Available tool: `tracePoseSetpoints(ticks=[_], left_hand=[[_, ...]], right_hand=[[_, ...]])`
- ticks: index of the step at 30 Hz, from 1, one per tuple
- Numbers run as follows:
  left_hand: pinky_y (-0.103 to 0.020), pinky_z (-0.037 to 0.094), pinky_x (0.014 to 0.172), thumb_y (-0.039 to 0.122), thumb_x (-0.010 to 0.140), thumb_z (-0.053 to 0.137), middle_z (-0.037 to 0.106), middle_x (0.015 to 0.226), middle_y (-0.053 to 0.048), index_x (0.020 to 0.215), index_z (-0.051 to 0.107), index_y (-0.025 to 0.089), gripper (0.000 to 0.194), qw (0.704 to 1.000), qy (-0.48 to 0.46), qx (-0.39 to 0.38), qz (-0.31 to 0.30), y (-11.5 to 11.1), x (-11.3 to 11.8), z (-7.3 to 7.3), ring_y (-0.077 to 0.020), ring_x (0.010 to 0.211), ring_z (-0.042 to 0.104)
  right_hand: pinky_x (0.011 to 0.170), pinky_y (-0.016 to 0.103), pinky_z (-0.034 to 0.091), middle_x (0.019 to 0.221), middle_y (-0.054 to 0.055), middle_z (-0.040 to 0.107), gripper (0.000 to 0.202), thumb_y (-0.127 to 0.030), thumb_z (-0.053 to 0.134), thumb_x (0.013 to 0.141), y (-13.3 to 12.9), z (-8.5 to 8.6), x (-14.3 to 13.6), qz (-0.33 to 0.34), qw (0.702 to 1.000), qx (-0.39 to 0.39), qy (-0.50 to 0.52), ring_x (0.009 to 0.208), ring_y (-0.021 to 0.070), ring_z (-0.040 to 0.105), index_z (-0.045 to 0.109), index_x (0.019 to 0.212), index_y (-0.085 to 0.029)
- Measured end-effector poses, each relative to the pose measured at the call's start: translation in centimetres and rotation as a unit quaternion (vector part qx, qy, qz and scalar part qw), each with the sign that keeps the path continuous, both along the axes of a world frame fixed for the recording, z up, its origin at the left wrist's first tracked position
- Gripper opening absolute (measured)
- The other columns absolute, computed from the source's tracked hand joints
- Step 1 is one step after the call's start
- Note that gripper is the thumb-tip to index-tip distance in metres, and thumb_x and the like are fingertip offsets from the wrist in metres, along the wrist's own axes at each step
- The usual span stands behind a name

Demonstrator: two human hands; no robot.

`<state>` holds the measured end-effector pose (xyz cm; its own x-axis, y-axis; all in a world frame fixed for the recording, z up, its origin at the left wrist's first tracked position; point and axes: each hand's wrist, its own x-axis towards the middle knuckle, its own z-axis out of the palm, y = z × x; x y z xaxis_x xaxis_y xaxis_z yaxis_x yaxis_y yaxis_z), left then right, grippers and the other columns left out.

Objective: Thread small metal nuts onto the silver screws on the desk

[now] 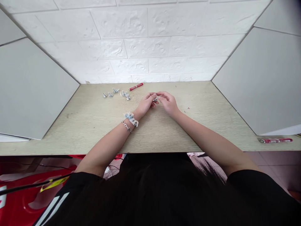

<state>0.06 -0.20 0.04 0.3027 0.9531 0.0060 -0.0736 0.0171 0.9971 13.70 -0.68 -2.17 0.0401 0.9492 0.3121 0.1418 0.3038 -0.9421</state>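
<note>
While white brickwork (136,48) backs the pale table (155,135), both hands (146,103) (169,103) grip a metal piece (155,99).

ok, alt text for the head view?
A person's left hand and right hand meet at a small shiny metal piece over a pale tabletop. Bolt-like metal parts and a red tube sit to the left; a white brick-patterned wall stands behind.

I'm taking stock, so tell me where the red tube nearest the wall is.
In the head view, the red tube lies left of centre near the white brick wall, behind and right of the silver bolts.
</note>
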Motion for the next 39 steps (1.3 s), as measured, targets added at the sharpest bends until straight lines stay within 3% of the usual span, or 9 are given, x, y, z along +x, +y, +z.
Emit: tracePoseSetpoints(ticks=[4, 10, 14, 17, 21, 26, 29, 33, 39], left_hand=[[-0.019, 0.043, 0.057, 0.027, 0.095, 0.051, 0.054, 0.069, 0.005, 0.115, 0.051, 0.016, 0.023, 1.000, 0.011, -0.005, 0.025, 0.3, -0.1, -0.5, -0.0059, 0.053, 0.051], [-0.019, 0.042, 0.058, 0.031, 0.096, 0.049, 0.060, 0.070, 0.003, 0.139, 0.036, 0.016, 0.047, 0.998, 0.047, -0.027, 0.035, -0.3, -0.1, 0.3, -0.0068, 0.053, 0.052], [-0.019, 0.043, 0.059, 0.031, 0.097, 0.048, 0.061, 0.070, 0.003, 0.138, 0.039, 0.016, 0.045, 0.998, 0.054, -0.026, 0.026, -0.5, -0.1, 0.5, -0.0066, 0.053, 0.052], [-0.020, 0.044, 0.060, 0.030, 0.097, 0.049, 0.060, 0.069, 0.003, 0.136, 0.042, 0.014, 0.043, 0.998, 0.052, -0.020, 0.021, -0.5, -0.1, 0.5, -0.0071, 0.054, 0.053], [-0.020, 0.044, 0.060, 0.030, 0.097, 0.050, 0.059, 0.068, 0.003, 0.133, 0.044, 0.014, 0.040, 0.999, 0.044, -0.015, 0.023, -0.5, 0.0, 0.4, -0.0073, 0.055, 0.053], [-0.020, 0.044, 0.060, 0.028, 0.097, 0.049, 0.060, 0.068, 0.003, 0.135, 0.042, 0.013, 0.042, 0.998, 0.057, -0.015, 0.014, -0.5, 0.0, 0.3, -0.0072, 0.054, 0.053], [-0.020, 0.044, 0.060, 0.029, 0.097, 0.047, 0.060, 0.068, 0.003, 0.136, 0.041, 0.013, 0.042, 0.998, 0.057, -0.018, 0.015, -0.5, 0.1, 0.3, -0.0069, 0.053, 0.053], [-0.020, 0.044, 0.060, 0.029, 0.097, 0.048, 0.060, 0.069, 0.003, 0.136, 0.042, 0.013, 0.042, 0.998, 0.051, -0.018, 0.017, -0.5, 0.1, 0.3, -0.0071, 0.054, 0.053], [-0.020, 0.044, 0.059, 0.029, 0.094, 0.054, 0.055, 0.068, 0.004, 0.124, 0.051, 0.015, 0.033, 0.997, 0.062, 0.007, 0.036, -0.2, 0.1, -0.2, -0.0072, 0.055, 0.053]], right_hand=[[0.096, 0.039, 0.049, 0.112, 0.006, 0.068, 0.031, -0.034, 0.059, 0.073, -0.2, -0.1, -0.4, 0.037, 0.999, 0.020, -0.030, 0.106, 0.0210, 0.060, 0.071, 0.098, -0.021], [0.086, 0.037, 0.051, 0.074, 0.002, 0.068, 0.023, -0.035, 0.053, 0.076, -0.1, 0.3, 0.3, -0.028, 0.999, -0.010, 0.023, 0.081, 0.0174, 0.063, 0.062, 0.061, -0.020], [0.080, 0.034, 0.051, 0.066, 0.000, 0.062, 0.022, -0.034, 0.054, 0.074, 0.3, 0.3, 0.5, -0.045, 0.998, -0.032, 0.042, 0.074, 0.0154, 0.059, 0.056, 0.056, -0.021], [0.080, 0.034, 0.051, 0.075, 0.001, 0.066, 0.017, -0.036, 0.055, 0.073, 0.3, 0.2, 0.1, -0.016, 0.998, -0.043, 0.042, 0.080, 0.0164, 0.061, 0.061, 0.070, -0.021], [0.084, 0.038, 0.051, 0.091, 0.004, 0.069, 0.029, -0.041, 0.054, 0.074, 0.2, 0.0, -0.2, 0.046, 0.998, -0.045, 0.021, 0.087, 0.0188, 0.063, 0.067, 0.089, -0.020], [0.081, 0.037, 0.050, 0.067, 0.002, 0.059, 0.025, -0.037, 0.051, 0.077, 0.6, -0.1, 0.5, -0.015, 0.999, -0.040, 0.029, 0.079, 0.0176, 0.059, 0.054, 0.058, -0.020], [0.077, 0.034, 0.051, 0.065, 0.002, 0.055, 0.027, -0.033, 0.050, 0.077, 0.9, 0.0, 0.8, -0.040, 0.996, -0.059, 0.062, 0.077, 0.0170, 0.058, 0.046, 0.053, -0.021], [0.077, 0.034, 0.052, 0.082, 0.003, 0.065, 0.014, -0.033, 0.055, 0.074, 0.9, 0.0, 0.6, -0.016, 0.995, -0.079, 0.050, 0.086, 0.0175, 0.061, 0.061, 0.072, -0.021], [0.087, 0.038, 0.051, 0.097, 0.004, 0.071, 0.026, -0.040, 0.066, 0.071, 0.2, -0.3, -0.1, 0.009, 0.999, -0.017, -0.047, 0.094, 0.0200, 0.063, 0.071, 0.088, -0.020]])
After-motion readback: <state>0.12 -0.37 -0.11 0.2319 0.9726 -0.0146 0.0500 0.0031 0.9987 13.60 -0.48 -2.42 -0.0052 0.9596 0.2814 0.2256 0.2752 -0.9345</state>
